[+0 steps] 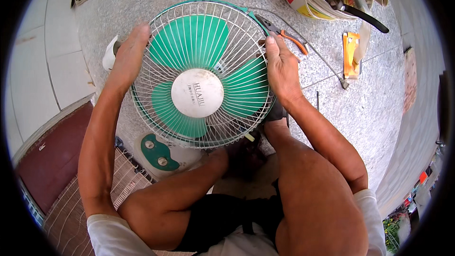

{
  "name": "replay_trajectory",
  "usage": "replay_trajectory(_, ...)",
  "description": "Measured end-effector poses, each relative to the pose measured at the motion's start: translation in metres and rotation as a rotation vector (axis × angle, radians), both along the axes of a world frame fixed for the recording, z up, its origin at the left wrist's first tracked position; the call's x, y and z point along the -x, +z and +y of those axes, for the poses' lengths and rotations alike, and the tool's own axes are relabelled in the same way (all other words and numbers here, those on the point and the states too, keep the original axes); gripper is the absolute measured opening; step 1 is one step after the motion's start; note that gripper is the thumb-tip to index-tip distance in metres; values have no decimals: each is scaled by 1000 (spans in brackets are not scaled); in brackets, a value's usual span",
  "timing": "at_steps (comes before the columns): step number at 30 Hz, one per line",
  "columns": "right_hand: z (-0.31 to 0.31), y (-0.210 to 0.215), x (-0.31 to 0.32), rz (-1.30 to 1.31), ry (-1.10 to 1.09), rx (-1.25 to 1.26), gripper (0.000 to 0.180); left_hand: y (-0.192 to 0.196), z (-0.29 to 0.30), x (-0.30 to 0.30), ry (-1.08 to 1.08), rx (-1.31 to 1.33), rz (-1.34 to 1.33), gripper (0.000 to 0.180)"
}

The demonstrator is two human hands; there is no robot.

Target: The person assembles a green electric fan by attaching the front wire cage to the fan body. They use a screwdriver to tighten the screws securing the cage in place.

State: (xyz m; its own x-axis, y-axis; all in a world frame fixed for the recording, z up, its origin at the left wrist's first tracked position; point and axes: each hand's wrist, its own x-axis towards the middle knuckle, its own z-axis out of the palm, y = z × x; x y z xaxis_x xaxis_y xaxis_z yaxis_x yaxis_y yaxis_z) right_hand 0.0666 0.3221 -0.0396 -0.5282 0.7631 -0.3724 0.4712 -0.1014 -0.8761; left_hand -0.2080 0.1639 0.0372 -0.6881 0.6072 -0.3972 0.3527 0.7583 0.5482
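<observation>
A round electric fan (196,92) stands before me between my legs, its pale wire guard covering three green blades and a white centre cap with printing on it. My left hand (129,57) holds the guard's left rim, its fingers partly hidden behind the edge. On the opposite side my right hand (284,68) grips the rim, thumb along the front and the other fingers mostly out of sight. Below the guard shows the fan's white base (144,167), with a green control panel (159,152) bearing two knobs.
Orange-handled pliers (294,41) lie beyond my right hand, near a dark cable (317,53). Further off are a yellow packet (350,56) and a bucket of tools (308,0). A white cylindrical object (110,53) is beside my left hand. My bent legs flank the fan base.
</observation>
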Motion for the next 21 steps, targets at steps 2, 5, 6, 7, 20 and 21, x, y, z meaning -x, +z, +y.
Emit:
replay_trajectory(2,-2,-6,-2,8,-23,-5,53,9,6,-11,-94,18,77,70)
replay_trajectory(5,-3,-9,-4,27,-19,-10,54,9,7,-17,-115,-14,109,66)
replay_trajectory(6,-3,-8,-4,37,-11,-12,54,7,6,-17,-102,-35,108,64)
replay_trajectory(7,-1,-5,-4,43,8,-9,55,6,4,-16,-66,-61,116,63)
replay_trajectory(20,1,8,-10,-20,78,-392,60,-1,-17,-14,127,-167,10,50)
replay_trajectory(21,1,11,-13,-62,91,-485,58,-1,-15,-18,127,-169,47,50)
